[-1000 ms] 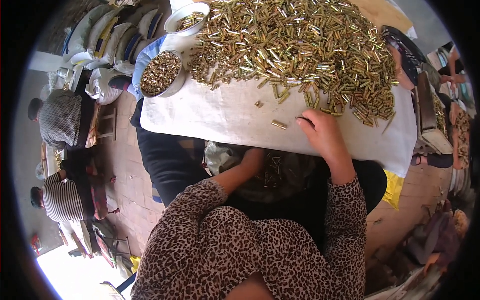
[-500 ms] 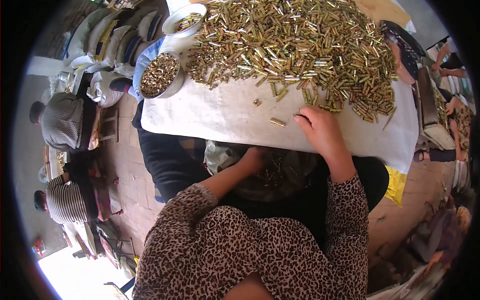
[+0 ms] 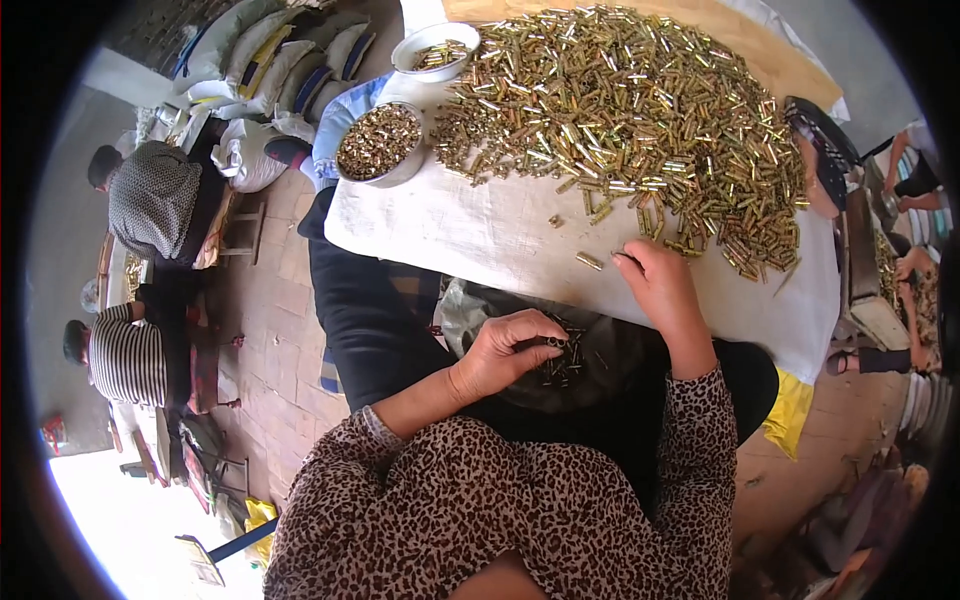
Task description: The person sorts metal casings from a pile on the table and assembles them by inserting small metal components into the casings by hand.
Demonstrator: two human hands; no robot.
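Tubes (image 3: 640,130), brass-coloured, heaped on far side of bench (image 3: 790,60) over white cloth (image 3: 450,225); cloth prob limits rolling. Near strip mostly bare, prob kept as working room; one loose tube (image 3: 589,261) + one short bit (image 3: 555,221) lie there, apart from heap. Bowl (image 3: 408,168) full of short bits at L edge, smaller bowl (image 3: 440,74) w/ more brass pieces behind it; walls prob keep small stuff from scattering.

L hand (image 3: 505,350): above lap, over dark container (image 3: 620,375) w/ more pieces in it. Grip nearly closed, thumb & fingertips pinching small round piece (image 3: 555,341), looks like a tube end-on. Fingertip hold suits a part that small; container underneath would catch drops.

R hand (image 3: 665,285): at bench near edge, just R of loose tube. Grip almost closed, thumb & index close tgthr; can't tell if anything's btwn them. Edge prob steadies the wrist.
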